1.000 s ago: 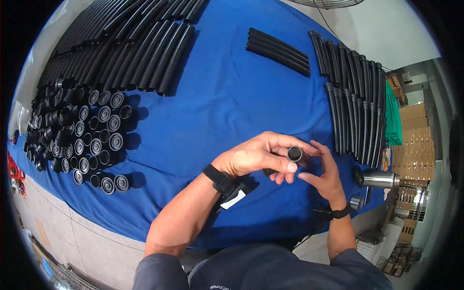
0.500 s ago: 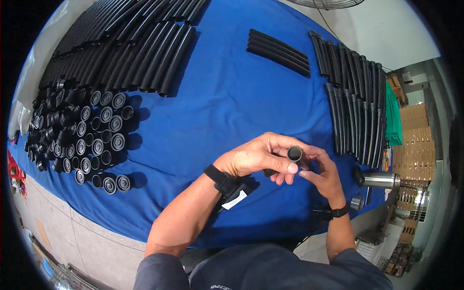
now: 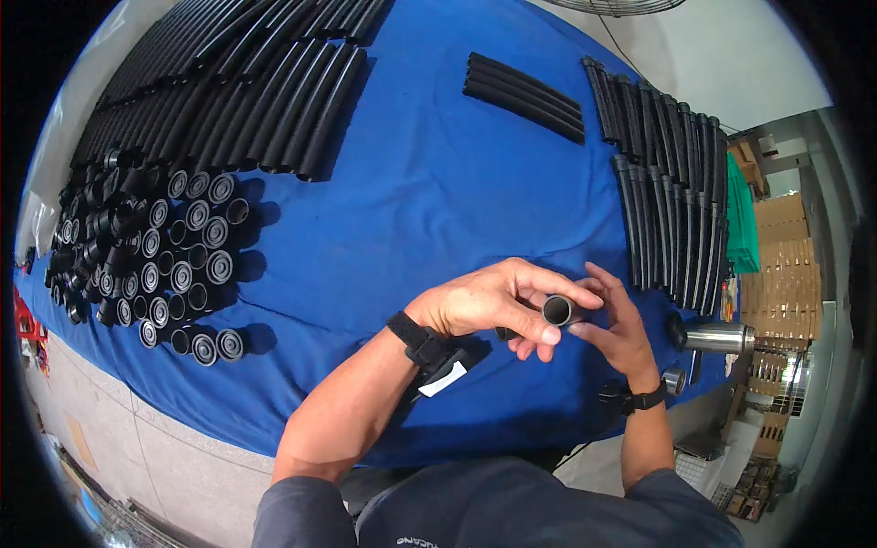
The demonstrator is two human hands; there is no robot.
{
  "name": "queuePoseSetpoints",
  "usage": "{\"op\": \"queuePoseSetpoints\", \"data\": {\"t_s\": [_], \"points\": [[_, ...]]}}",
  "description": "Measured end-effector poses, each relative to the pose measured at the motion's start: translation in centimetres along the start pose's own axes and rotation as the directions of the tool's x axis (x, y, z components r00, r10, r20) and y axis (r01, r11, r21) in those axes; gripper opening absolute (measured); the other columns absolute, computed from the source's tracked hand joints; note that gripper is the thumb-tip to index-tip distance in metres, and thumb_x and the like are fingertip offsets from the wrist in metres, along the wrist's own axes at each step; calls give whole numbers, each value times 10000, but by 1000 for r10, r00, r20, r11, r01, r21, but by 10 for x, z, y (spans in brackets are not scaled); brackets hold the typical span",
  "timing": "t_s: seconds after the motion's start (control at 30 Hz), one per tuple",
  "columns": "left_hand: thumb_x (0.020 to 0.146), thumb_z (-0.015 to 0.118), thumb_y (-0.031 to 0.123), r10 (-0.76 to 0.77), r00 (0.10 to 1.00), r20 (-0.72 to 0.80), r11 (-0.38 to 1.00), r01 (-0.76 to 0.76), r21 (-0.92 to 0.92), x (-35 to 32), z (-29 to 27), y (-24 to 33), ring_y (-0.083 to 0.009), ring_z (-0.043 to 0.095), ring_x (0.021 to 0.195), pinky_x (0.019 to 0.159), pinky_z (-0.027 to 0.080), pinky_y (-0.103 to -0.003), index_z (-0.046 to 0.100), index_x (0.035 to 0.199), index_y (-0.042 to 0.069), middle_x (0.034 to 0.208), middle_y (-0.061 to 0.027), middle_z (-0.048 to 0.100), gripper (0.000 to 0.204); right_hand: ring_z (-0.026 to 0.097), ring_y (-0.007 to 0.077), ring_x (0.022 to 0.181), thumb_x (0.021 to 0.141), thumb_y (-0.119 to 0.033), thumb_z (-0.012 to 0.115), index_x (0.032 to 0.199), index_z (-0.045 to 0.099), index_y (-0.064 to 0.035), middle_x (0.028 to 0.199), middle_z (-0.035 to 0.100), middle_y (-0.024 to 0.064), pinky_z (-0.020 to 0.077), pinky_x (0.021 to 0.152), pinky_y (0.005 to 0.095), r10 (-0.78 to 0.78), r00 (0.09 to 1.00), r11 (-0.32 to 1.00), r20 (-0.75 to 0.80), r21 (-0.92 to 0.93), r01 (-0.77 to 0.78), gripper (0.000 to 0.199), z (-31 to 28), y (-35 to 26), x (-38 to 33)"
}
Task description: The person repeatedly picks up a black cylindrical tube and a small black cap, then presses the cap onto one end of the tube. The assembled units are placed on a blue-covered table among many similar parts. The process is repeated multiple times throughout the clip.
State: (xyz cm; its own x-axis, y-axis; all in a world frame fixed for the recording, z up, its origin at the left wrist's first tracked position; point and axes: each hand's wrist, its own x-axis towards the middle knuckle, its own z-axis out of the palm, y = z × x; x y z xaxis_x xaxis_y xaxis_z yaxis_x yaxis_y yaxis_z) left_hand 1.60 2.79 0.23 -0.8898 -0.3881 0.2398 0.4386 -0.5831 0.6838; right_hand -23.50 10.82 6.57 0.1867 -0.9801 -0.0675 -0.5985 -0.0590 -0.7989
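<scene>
My left hand (image 3: 512, 306) is closed around a short black tube (image 3: 557, 310), whose open round end faces up toward me. The dark end of something (image 3: 505, 334) shows under that palm; whether it is part of the same piece is hidden. Just right of the tube, my right hand (image 3: 623, 324) has its fingers apart, with the thumb close to the tube's side. I cannot tell whether that thumb touches it. Both hands are above the near part of a blue cloth (image 3: 411, 183).
Long black tubes (image 3: 301, 119) lie in rows at far left, with black round caps (image 3: 215, 228) nearer me. Several tubes (image 3: 525, 96) lie at the far middle. Capped tubes (image 3: 676, 201) fill the right side, near a metal cylinder (image 3: 717, 337) and green crate (image 3: 742, 219).
My right fingers have spread and lifted off the tube, the hand shifting slightly right. My left hand keeps its hold almost in place.
</scene>
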Motion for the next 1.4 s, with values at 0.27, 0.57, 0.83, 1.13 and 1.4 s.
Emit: {"op": "queuePoseSetpoints", "data": {"t_s": [0.27, 0.57, 0.83, 1.13, 1.4], "points": [[889, 782, 153, 16, 1000, -5, 1000, -16, 22, -1, 0, 5, -158, 724, 700, 605, 555, -256, 598, 1418, 29, 845, -114, 759, 574, 649, 238, 1131, 810, -98, 827, 1418, 525, 3, 1186, 671, 120, 489, 1010, 367, 31, 997, 999, 70, 41, -34, 686, -7, 2, 1], [988, 615, 206, 190, 916, -353, 965, -241, -106, 6, -7, 0, -142, 623, 638, 548, 493, -249, 493, 1437, 29, 844, -131, 670, 498, 656, 180, 964, 967, -171, 708, 1292, 514, 4, 1077, 671, 104, 536, 891, 327, 166, 986, 874, 22, 459, -157, 416, 17, 12, -4], [1038, 549, 177, 232, 843, -486, 805, -447, -390, 10, -15, 0, -271, 679, 860, 571, 547, -309, 560, 1249, 73, 1152, -185, 678, 235, 583, 92, 588, 1067, -273, 565, 1220, 536, -7, 856, 636, 67, 469, 477, 239, 420, 903, 775, 91, 481, -409, 308, 10, 19, -7], [1102, 490, 333, 231, 878, -419, 823, -406, -397, 8, -13, -2, -145, 587, 567, 431, 464, -228, 608, 1076, 60, 1068, -244, 693, 298, 593, 102, 582, 964, -144, 684, 1307, 491, 17, 869, 667, 108, 467, 464, 242, 451, 890, 802, 68, 407, -437, 425, 20, 17, -3], [1100, 488, 318, 199, 882, -428, 854, -370, -366, 7, -12, -1, -194, 646, 615, 457, 496, -250, 650, 1157, 38, 1096, -265, 706, 328, 590, 102, 573, 960, -130, 684, 1295, 498, 15, 860, 664, 106, 467, 464, 242, 447, 892, 804, 64, 408, -432, 410, 21, 17, -3]]}}
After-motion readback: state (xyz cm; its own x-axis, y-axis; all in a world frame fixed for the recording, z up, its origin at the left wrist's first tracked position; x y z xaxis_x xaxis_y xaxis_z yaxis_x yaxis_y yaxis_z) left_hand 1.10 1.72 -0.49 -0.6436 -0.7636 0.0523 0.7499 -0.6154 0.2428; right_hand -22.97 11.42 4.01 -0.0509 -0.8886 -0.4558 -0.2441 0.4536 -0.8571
